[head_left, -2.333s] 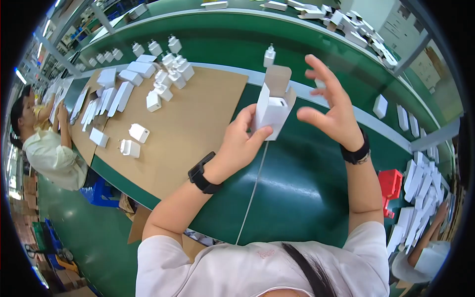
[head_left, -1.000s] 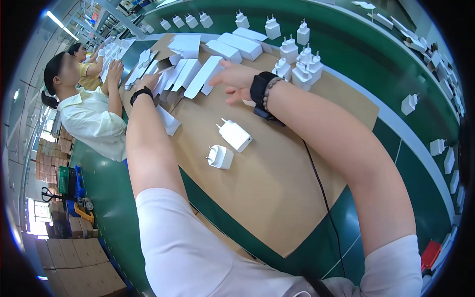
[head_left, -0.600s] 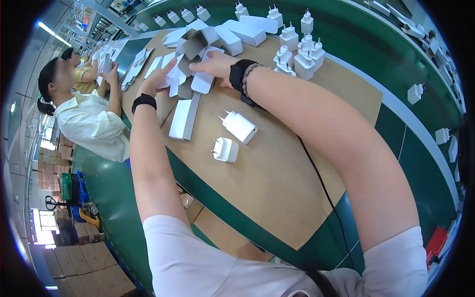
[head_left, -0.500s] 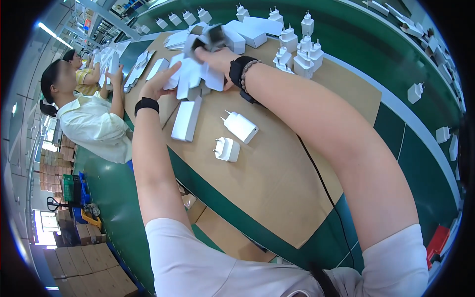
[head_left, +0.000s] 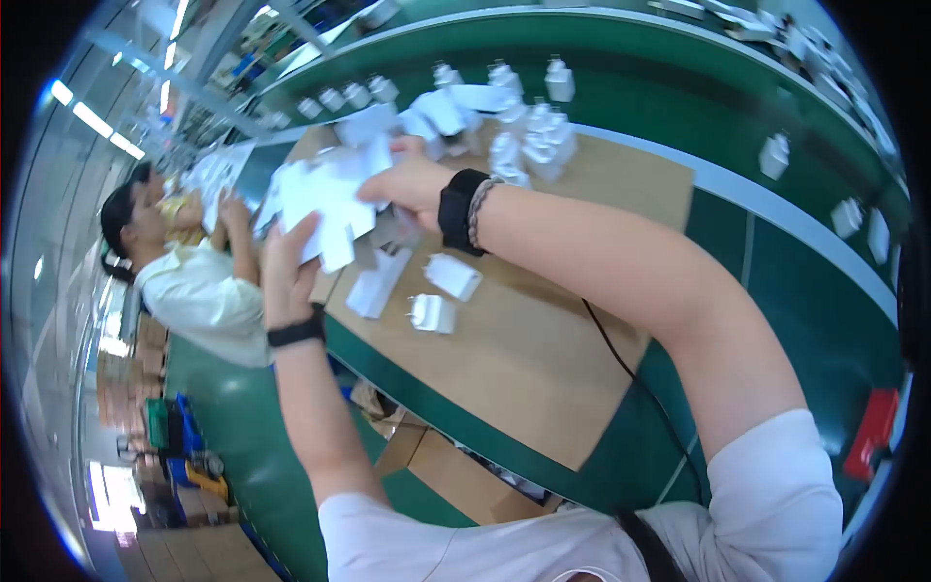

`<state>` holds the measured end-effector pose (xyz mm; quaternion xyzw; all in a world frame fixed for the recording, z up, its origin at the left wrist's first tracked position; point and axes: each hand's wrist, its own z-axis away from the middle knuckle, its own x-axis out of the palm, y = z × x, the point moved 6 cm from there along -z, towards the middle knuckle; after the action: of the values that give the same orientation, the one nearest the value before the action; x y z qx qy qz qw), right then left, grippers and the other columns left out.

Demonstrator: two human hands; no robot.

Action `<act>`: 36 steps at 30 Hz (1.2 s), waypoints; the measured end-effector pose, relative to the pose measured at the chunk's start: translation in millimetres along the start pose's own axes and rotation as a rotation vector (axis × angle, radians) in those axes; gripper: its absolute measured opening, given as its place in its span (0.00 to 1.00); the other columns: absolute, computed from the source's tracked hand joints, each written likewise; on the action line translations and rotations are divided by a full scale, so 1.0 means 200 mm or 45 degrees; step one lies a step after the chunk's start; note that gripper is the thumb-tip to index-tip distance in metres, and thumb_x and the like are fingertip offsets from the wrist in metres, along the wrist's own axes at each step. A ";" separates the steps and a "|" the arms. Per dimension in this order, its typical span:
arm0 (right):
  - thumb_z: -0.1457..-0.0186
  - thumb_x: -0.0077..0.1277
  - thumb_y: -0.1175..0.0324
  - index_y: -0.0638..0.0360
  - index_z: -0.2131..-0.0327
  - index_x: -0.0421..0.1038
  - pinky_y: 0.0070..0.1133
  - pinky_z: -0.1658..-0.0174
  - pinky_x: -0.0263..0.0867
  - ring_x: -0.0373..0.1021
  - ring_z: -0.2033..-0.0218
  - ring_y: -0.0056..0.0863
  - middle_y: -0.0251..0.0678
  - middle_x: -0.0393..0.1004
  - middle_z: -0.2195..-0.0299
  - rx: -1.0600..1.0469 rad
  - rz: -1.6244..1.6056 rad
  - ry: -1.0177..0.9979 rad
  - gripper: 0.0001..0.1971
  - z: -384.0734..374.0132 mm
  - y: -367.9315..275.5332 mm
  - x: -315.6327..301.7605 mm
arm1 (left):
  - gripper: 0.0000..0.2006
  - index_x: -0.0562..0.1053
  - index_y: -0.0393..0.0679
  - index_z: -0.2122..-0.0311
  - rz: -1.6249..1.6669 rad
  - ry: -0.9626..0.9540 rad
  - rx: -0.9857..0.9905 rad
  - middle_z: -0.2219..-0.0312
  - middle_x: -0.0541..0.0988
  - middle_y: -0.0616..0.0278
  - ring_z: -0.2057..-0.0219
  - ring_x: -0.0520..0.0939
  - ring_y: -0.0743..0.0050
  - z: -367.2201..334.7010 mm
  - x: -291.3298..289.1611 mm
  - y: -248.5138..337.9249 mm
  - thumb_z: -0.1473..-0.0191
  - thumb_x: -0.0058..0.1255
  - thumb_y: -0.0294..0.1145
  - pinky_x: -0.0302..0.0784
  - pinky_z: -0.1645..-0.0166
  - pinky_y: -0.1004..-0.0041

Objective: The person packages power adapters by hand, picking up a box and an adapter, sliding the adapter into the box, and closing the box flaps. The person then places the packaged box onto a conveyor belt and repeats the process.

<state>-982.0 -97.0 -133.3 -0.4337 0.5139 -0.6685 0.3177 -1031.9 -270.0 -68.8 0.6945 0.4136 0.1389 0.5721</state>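
Note:
Between both hands is a loose bunch of flat white folded paper cartons, slightly blurred. My left hand grips its near left edge with the thumb on top. On the far right side, my right hand is closed on the same bunch, its fingertips partly hidden. Just below the bunch lies a closed white box on brown cardboard. Beside it are two white plug chargers, a longer one and a squarer one, both lying with their pins pointing left.
Several chargers stand clustered beyond my right wrist, with more in a row along the green bench's far side. White boxes lie behind my hands. A black cable runs under my right forearm. A co-worker works at left.
My view has shifted, so the bench sits lower and further left. Both hands have lifted the carton bunch off the pile; my right hand has come from the far pile onto it.

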 end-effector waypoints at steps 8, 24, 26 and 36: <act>0.56 0.56 0.75 0.56 0.46 0.46 0.22 0.63 0.67 0.69 0.61 0.27 0.41 0.68 0.61 -0.363 0.066 0.269 0.36 1.51 -0.48 -0.74 | 0.31 0.56 0.33 0.49 0.609 -0.033 -0.207 0.58 0.70 0.54 0.59 0.74 0.69 0.45 0.96 0.48 0.58 0.59 0.23 0.71 0.55 0.72; 0.55 0.54 0.66 0.58 0.51 0.61 0.22 0.58 0.64 0.67 0.59 0.30 0.45 0.69 0.58 -0.190 1.243 1.010 0.26 2.33 -0.76 -1.86 | 0.24 0.64 0.40 0.54 -0.533 -0.325 0.745 0.57 0.67 0.48 0.52 0.64 0.51 0.58 1.98 0.84 0.59 0.56 0.30 0.59 0.48 0.59; 0.57 0.56 0.62 0.58 0.52 0.62 0.23 0.57 0.64 0.68 0.60 0.32 0.46 0.70 0.59 0.038 1.521 0.920 0.27 2.33 -0.76 -1.91 | 0.23 0.65 0.41 0.55 -0.310 -0.400 0.842 0.56 0.68 0.53 0.51 0.63 0.51 0.60 2.05 0.98 0.59 0.56 0.29 0.59 0.48 0.61; 0.67 0.54 0.75 0.52 0.46 0.58 0.25 0.49 0.61 0.65 0.53 0.46 0.48 0.69 0.57 -0.093 1.554 0.839 0.37 2.33 -0.63 -1.95 | 0.22 0.65 0.39 0.54 0.001 -0.551 0.501 0.61 0.72 0.57 0.65 0.74 0.67 0.59 2.31 0.98 0.53 0.54 0.35 0.71 0.64 0.72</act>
<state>-391.8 84.4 -66.5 0.1482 0.7577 -0.4493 0.4495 -585.2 -12.9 -55.4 0.8059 0.3007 -0.0951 0.5011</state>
